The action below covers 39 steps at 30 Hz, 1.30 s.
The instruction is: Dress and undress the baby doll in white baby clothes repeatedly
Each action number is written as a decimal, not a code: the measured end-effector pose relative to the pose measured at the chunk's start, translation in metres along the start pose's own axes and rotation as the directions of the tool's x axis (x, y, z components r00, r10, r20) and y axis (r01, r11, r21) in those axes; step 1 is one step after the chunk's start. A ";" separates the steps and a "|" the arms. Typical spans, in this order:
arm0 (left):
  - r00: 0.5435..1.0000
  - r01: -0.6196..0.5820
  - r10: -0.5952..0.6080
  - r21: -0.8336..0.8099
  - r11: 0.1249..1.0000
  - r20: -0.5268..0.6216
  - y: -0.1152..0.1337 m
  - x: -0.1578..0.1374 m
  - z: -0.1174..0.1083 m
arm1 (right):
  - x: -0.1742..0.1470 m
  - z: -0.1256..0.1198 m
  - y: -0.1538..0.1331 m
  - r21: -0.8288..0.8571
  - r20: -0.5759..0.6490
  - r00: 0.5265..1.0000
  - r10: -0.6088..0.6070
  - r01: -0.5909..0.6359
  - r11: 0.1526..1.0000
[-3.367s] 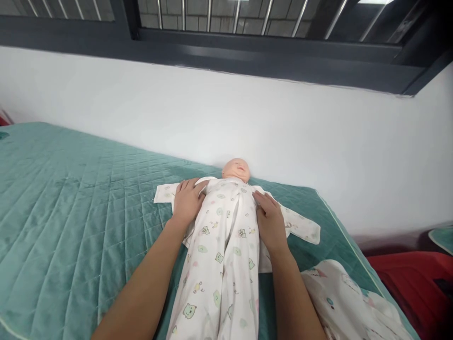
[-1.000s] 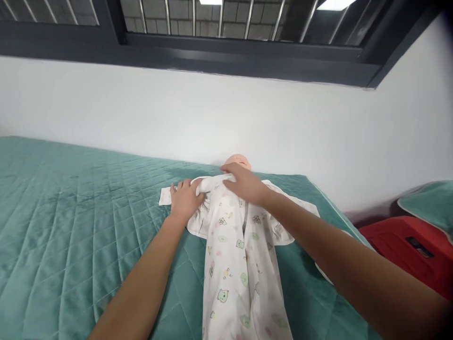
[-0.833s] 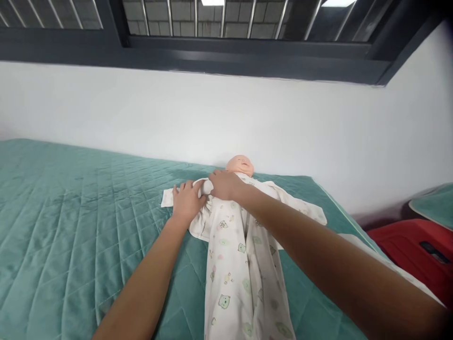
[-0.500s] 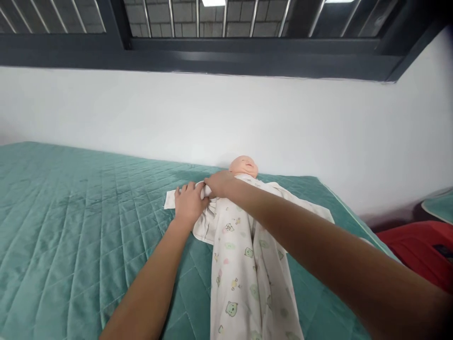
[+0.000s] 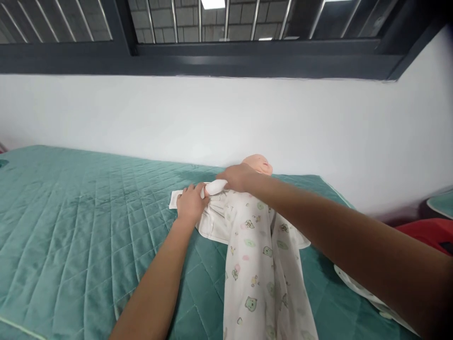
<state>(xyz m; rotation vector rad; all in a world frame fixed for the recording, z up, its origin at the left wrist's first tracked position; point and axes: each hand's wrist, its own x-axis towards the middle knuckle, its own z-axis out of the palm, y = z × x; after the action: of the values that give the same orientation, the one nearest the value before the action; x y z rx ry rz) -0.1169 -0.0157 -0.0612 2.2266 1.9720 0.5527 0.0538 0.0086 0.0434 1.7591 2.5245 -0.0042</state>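
A baby doll point(image 5: 261, 162) lies on its back, its head toward the wall. White baby clothes point(image 5: 249, 264) printed with green and pink animals are spread over and below its body. A white sleeve point(image 5: 216, 187) is bunched around the doll's arm, with a bit of pink showing at its end. My left hand point(image 5: 192, 203) is closed around that end, by the doll's hand, mostly hiding it. Beside the doll's head, my right hand point(image 5: 236, 178) pinches the upper part of the sleeve. A flat white cloth end point(image 5: 174, 199) sticks out beyond my left fingers.
A green quilted bed cover point(image 5: 88, 226) spreads beneath the doll. Behind it rise a white wall point(image 5: 159, 118) and a dark window frame point(image 5: 226, 60) with metal bars. At right are a red item point(image 5: 424, 229) and some white patterned cloth point(image 5: 364, 288) near the bed's edge.
My right hand has drawn away from my left, stretching the white sleeve between them so more of it shows. The view has shifted slightly, moving the doll rightward in the picture.
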 end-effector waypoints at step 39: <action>0.994 -0.024 0.024 0.005 1.000 -0.103 -0.010 0.011 0.001 | -0.056 0.027 0.026 0.369 -0.329 0.927 0.182 -0.052 0.928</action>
<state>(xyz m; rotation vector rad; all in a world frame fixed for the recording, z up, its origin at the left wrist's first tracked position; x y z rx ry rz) -0.1254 -0.0038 -0.0630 2.2704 1.9982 0.6803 0.0991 -0.0360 0.0206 2.2324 2.8025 -0.1579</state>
